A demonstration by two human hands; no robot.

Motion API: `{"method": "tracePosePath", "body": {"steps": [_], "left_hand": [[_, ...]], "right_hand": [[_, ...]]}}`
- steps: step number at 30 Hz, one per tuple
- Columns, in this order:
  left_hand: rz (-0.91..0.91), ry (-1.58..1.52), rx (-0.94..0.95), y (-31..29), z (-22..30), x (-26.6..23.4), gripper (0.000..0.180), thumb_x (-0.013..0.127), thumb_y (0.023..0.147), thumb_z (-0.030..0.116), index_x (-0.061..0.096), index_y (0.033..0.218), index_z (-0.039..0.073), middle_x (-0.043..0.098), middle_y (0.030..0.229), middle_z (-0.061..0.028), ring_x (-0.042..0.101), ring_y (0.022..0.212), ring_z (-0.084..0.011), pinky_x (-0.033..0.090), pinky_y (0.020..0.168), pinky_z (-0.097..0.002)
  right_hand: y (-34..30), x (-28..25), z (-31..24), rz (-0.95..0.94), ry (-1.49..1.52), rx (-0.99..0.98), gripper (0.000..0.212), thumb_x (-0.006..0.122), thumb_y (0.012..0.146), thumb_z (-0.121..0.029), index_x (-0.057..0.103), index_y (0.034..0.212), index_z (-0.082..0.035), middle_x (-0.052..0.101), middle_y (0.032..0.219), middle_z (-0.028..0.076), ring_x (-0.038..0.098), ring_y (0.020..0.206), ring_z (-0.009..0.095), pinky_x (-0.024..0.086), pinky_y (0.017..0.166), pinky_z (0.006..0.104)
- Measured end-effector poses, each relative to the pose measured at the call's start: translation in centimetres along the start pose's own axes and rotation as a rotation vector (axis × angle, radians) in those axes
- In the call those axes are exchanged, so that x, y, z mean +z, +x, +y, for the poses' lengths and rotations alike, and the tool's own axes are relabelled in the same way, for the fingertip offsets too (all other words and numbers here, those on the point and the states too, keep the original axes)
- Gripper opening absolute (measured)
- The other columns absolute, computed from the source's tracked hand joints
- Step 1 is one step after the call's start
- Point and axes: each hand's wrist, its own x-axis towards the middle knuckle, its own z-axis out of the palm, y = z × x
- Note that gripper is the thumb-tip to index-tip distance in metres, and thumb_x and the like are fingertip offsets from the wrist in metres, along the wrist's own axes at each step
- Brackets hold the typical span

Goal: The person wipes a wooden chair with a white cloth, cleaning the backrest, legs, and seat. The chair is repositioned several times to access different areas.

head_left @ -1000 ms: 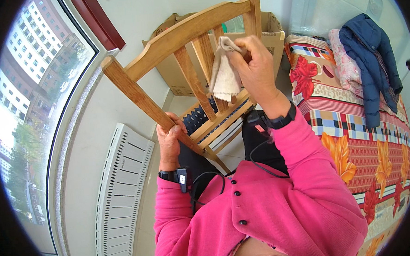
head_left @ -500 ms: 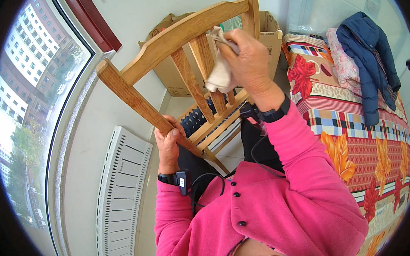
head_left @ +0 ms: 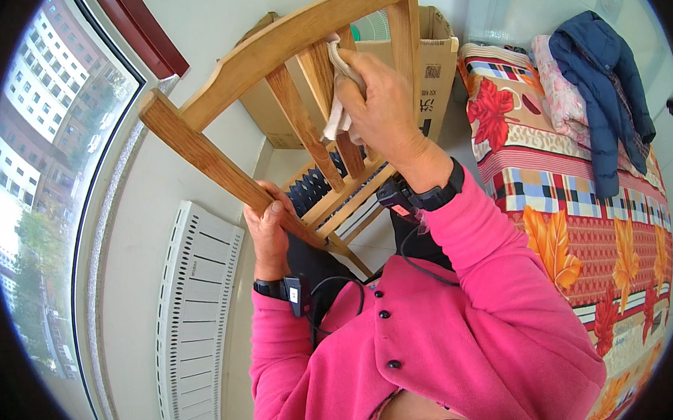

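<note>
A wooden chair (head_left: pixel 290 47) stands tilted in front of me, its slatted backrest facing me. My left hand (head_left: pixel 269 227) is wrapped round the lower part of the left back post. In my right hand (head_left: pixel 381 109) is a pale cloth (head_left: pixel 339 122), pressed against the middle slat (head_left: pixel 317 78) below the curved top rail. The hand and cloth hide part of the slats on the right. Behind the lower rail, a dark blue ridged surface (head_left: pixel 305 196) shows between the slats.
Cardboard boxes (head_left: pixel 432 76) stand behind the chair, with something green and round in one. A white radiator (head_left: pixel 198 324) is on the left wall below a window (head_left: pixel 61 186). On the right, a bed (head_left: pixel 582 250) with a patterned cover bears a blue jacket (head_left: pixel 600 82).
My right hand and the cloth have moved slightly left and down along the slat. The chair's back has shifted a little left and up in view, my left hand still on its post.
</note>
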Motion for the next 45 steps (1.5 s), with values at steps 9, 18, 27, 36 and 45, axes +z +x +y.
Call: {"method": "tracePosePath", "body": {"steps": [9, 18, 27, 36, 45], "left_hand": [[-0.002, -0.029, 0.044, -0.1, -0.3, 0.1, 0.046, 0.076, 0.078, 0.038, 0.052, 0.096, 0.003, 0.053, 0.071, -0.0056, 0.054, 0.063, -0.0152, 0.045, 0.057, -0.0265], [-0.031, -0.030, 0.046, -0.1, -0.6, -0.4, 0.049, 0.077, 0.079, 0.040, 0.051, 0.098, 0.002, 0.052, 0.072, -0.0056, 0.053, 0.063, -0.0152, 0.045, 0.057, -0.0274], [-0.036, 0.037, 0.052, -0.2, 0.2, 0.2, 0.046, 0.071, 0.085, 0.043, 0.048, 0.099, 0.006, 0.048, 0.071, -0.0044, 0.049, 0.062, -0.0145, 0.043, 0.060, -0.0281], [-0.018, -0.039, 0.019, -0.2, 0.1, 0.0, 0.042, 0.075, 0.077, 0.033, 0.052, 0.094, 0.003, 0.054, 0.069, -0.0051, 0.054, 0.063, -0.0140, 0.046, 0.059, -0.0261], [-0.041, -0.066, -0.057, -0.5, 0.1, -0.5, 0.032, 0.073, 0.081, 0.023, 0.053, 0.099, 0.004, 0.056, 0.073, -0.0029, 0.056, 0.066, -0.0127, 0.046, 0.061, -0.0254]], "right_hand": [[-7.0, -0.2, 3.9, -0.140, -0.044, 0.072, 0.023, 0.056, 0.085, -0.004, 0.060, 0.106, 0.002, 0.062, 0.092, 0.022, 0.062, 0.086, 0.041, 0.050, 0.074, 0.0424], [-14.8, 0.4, 8.2, -0.350, -0.023, 0.377, 0.021, 0.057, 0.086, -0.008, 0.061, 0.103, 0.003, 0.064, 0.085, 0.024, 0.064, 0.084, 0.043, 0.051, 0.074, 0.0450], [-5.4, -0.1, 3.4, -0.115, 0.112, 0.080, 0.014, 0.053, 0.087, -0.009, 0.057, 0.094, 0.002, 0.061, 0.086, 0.025, 0.058, 0.085, 0.045, 0.047, 0.076, 0.0502], [-13.0, -1.2, 6.4, -0.550, -0.140, 0.377, 0.018, 0.056, 0.083, -0.005, 0.060, 0.100, 0.001, 0.063, 0.091, 0.028, 0.061, 0.085, 0.047, 0.049, 0.076, 0.0492], [-0.3, -1.3, -2.3, -0.012, 0.037, -0.220, 0.016, 0.064, 0.087, -0.012, 0.060, 0.101, -0.005, 0.064, 0.081, 0.018, 0.064, 0.077, 0.037, 0.051, 0.066, 0.0442]]}}
